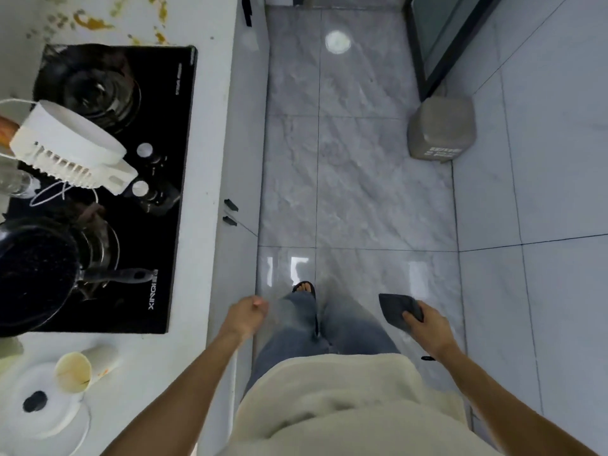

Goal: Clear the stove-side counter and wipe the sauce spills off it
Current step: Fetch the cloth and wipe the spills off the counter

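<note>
The dark wiping cloth [399, 309], soft, light and easily bunched, sits pinched by the right hand [427, 327] over the floor, the left hand [248, 312] loosely curled and empty, well apart from the orange sauce spills [93, 23] on the worktop [205, 126].

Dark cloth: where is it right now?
Head view, lower right: the dark cloth is held in the right hand over the floor, away from the counter.
</note>
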{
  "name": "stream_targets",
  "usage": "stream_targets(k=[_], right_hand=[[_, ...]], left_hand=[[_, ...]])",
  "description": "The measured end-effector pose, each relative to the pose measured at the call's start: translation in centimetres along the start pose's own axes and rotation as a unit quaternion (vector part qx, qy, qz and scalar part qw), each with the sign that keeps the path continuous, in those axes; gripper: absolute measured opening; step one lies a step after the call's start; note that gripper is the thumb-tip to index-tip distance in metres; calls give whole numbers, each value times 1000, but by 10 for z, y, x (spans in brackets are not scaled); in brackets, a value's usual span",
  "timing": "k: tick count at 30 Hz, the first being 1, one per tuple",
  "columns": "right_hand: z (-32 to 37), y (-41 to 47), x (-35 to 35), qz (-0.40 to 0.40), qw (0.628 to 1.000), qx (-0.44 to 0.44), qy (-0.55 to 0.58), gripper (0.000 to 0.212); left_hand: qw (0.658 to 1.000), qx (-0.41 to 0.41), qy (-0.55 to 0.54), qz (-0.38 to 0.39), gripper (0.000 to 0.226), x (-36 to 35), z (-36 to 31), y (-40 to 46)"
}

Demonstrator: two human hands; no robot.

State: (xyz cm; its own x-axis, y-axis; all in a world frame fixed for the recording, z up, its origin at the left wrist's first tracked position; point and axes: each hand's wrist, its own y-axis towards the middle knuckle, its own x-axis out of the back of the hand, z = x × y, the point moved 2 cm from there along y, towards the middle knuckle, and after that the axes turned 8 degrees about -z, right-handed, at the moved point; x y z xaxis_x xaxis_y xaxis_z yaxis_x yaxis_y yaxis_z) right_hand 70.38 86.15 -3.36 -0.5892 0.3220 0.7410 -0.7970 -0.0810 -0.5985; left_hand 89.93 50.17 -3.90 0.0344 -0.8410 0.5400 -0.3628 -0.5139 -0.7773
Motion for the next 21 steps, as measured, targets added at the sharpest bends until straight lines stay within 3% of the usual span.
stream_targets(k=[10,16,21], right_hand=[[-8,61,38,23,993,-107,-32,28],[64,165,79,13,998,-60,3,22],[164,255,125,-6,999,22,31,23]], left_hand=[[995,-97,-37,-12,20,63,-170,93],[998,-19,57,-3,34,67,-198,117],[994,19,100,29,28,73,-190,126]])
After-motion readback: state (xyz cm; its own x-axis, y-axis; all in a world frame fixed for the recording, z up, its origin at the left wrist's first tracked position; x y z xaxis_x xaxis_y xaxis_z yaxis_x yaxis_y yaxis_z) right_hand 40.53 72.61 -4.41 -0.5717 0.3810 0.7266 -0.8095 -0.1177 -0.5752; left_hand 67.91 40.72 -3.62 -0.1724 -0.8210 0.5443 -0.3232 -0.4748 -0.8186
